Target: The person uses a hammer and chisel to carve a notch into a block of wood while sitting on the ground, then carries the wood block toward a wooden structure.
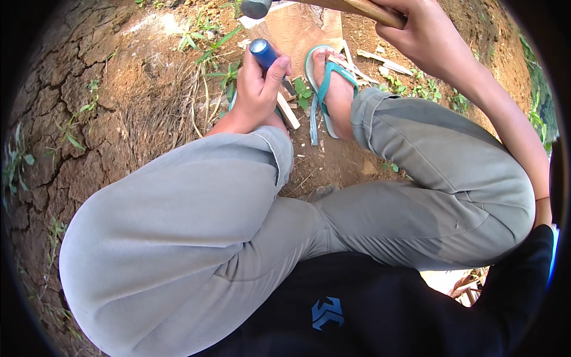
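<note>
My left hand (254,98) is wrapped round the blue handle of a chisel (262,52). The handle's pale butt end faces up, and a bit of dark blade shows below the fingers; its tip is hidden. Up at the top right, my right hand (410,37) grips the wooden handle of a hammer (376,11). The grey hammer head hangs above and slightly left of the chisel's butt, apart from it. Beyond my feet lies a flat wooden board (309,28), partly cut off by the upper edge.
My foot in a teal flip-flop (322,89) stands beside the board. Wood offcuts (385,62) and chips are scattered on the soil around it. Cracked dry earth (71,77) and small weeds (223,74) spread to the left. My grey-trousered legs (178,190) fill the lower middle.
</note>
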Tool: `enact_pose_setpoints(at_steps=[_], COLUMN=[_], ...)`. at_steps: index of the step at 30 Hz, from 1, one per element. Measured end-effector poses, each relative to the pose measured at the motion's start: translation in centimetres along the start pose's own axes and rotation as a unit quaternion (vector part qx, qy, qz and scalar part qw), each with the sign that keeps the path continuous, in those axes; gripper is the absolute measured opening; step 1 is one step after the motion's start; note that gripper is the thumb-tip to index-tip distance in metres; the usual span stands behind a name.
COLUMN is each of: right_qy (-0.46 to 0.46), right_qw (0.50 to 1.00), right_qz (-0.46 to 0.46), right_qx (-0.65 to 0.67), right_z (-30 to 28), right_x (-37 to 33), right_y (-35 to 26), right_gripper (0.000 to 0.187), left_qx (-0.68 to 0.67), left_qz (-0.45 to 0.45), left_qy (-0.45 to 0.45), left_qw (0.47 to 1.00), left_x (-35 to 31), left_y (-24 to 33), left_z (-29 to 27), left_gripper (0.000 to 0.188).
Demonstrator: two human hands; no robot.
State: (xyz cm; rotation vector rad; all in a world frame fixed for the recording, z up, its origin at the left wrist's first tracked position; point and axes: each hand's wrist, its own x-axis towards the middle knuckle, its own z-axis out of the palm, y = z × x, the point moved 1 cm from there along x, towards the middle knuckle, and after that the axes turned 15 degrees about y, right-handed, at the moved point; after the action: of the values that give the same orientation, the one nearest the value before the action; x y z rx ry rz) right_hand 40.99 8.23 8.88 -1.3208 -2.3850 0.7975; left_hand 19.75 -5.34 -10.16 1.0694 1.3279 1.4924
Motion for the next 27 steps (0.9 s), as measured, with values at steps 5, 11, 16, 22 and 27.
enact_pose_setpoints(at_steps=[5,11,16,22,27], right_qy=[0.011,-0.038,-0.031,-0.066,0.009], right_qw=[0.999,0.996,0.986,0.985,0.990], right_qz=[-0.030,-0.023,-0.153,-0.113,-0.137], right_qx=[-0.005,-0.071,-0.065,-0.113,-0.020], right_z=[0.3,0.0,-0.2,0.0,0.5], right_x=[0.3,-0.1,-0.5,-0.7,-1.8], right_y=[1.0,-0.7,0.1,-0.2,1.4], right_gripper=[0.049,0.050,0.051,0.052,0.052], left_qx=[0.000,-0.011,-0.001,0.010,-0.032], left_qz=[0.037,0.034,0.045,0.020,0.017], left_qy=[-0.010,-0.008,-0.062,-0.059,-0.066], left_qw=[0.999,0.999,0.997,0.998,0.997], left_x=[-0.2,-0.2,0.0,0.1,0.3], left_y=[-0.2,-0.2,-0.7,0.0,-0.3], left_z=[0.0,-0.2,-0.5,-0.5,0.3], left_gripper=[0.019,0.020,0.023,0.025,0.026])
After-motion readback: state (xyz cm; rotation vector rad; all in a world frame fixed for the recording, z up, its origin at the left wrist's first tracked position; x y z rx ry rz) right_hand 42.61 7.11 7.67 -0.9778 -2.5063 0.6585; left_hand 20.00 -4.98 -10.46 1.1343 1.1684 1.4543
